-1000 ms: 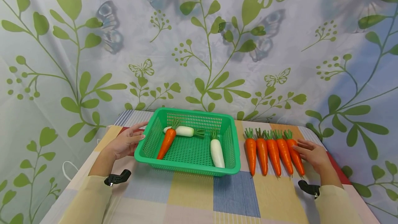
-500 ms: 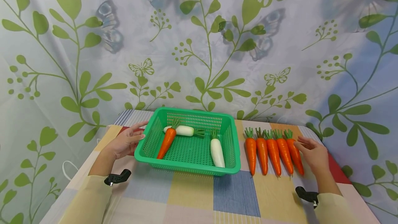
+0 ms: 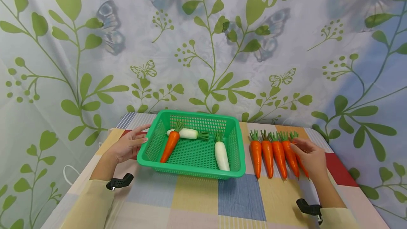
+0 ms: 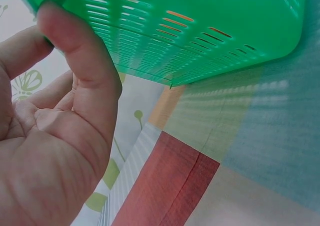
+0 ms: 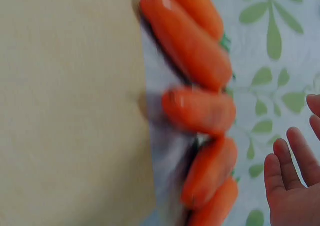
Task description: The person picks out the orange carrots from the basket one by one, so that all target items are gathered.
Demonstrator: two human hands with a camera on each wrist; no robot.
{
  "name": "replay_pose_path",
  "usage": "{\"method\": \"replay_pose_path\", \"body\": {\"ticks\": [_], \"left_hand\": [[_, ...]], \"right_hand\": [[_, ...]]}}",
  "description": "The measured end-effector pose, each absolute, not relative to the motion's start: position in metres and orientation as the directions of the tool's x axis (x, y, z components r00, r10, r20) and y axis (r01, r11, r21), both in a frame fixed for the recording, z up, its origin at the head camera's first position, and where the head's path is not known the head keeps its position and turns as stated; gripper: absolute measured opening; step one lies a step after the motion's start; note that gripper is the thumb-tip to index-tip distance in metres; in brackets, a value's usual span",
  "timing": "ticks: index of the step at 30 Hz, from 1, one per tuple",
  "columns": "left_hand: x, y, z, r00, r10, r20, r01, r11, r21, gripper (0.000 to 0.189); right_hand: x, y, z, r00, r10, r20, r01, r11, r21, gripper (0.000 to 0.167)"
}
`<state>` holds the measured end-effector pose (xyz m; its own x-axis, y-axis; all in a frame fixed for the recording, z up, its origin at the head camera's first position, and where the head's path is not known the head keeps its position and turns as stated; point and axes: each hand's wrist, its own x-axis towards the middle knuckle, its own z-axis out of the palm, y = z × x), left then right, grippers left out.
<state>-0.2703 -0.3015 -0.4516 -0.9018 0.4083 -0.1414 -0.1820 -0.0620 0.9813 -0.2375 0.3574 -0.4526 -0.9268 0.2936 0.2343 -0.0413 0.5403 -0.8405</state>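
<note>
My left hand (image 3: 128, 146) rests at the left side of a green plastic basket (image 3: 190, 176), its thumb (image 4: 82, 50) touching the rim in the left wrist view. Inside the basket lie a carrot (image 3: 170, 146) and two white radishes, one lying crosswise at the back (image 3: 189, 134) and one at the right (image 3: 222, 156). My right hand (image 3: 312, 158) hovers over the rightmost carrot (image 3: 303, 165) of a row, hiding much of it. Seen from the right wrist, the right hand's fingers (image 5: 295, 156) are extended, with nothing between them, apart from the blurred carrots (image 5: 200, 110).
Several more carrots, among them the leftmost one (image 3: 255, 156), lie side by side right of the basket, leaves toward the back. A patchwork cloth (image 3: 197, 200) covers the table. A leaf-print curtain (image 3: 203, 45) hangs behind it. A white cable (image 3: 68, 176) loops at the left edge.
My right hand has moved left from beside the rightmost carrot to above it, covering more of it. The left hand and the basket have stayed in place.
</note>
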Motion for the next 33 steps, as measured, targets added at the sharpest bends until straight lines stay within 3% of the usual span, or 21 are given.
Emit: {"method": "replay_pose_path", "body": {"ticks": [15, 33], "left_hand": [[-0.270, -0.303, -0.453, -0.898, 0.419, -0.134, -0.182, -0.077, 0.980, 0.076], [-0.270, -0.302, -0.453, -0.902, 0.412, -0.129, -0.165, -0.054, 0.985, 0.076]], "right_hand": [[-0.222, 0.293, -0.438, -0.942, 0.122, 0.312, -0.225, 0.460, -0.859, 0.039], [-0.221, 0.241, -0.424, -0.963, -0.018, 0.270, -0.262, 0.309, -0.914, 0.038]]}}
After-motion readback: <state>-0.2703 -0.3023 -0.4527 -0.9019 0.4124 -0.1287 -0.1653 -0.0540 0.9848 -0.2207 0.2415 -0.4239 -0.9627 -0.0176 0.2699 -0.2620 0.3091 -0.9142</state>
